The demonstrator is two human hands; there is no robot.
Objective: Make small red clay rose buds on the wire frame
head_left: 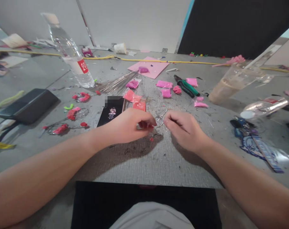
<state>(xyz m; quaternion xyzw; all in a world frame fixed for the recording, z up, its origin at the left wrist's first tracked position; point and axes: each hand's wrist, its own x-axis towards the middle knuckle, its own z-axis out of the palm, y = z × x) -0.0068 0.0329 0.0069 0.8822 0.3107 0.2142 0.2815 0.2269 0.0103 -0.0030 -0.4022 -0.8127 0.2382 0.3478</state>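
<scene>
My left hand (129, 125) and my right hand (182, 127) meet low over the grey table (146, 165), fingers pinched. Between them runs a thin bent silver wire (160, 120). The left fingertips also press a small red-pink bit (144, 126) against the wire; another red crumb (151, 139) lies just below on the table. Small bags of pink and red clay (136, 101) lie right behind the hands, next to a phone (111, 111) lying flat.
A water bottle (71, 55), a bundle of straight wires (118, 83), green-handled pliers (186, 86), a pink sheet (149, 67), a plastic cup (230, 82) and a tipped bottle (264, 106) surround the spot. Finished red wire flowers (68, 122) and a black case (27, 105) lie left.
</scene>
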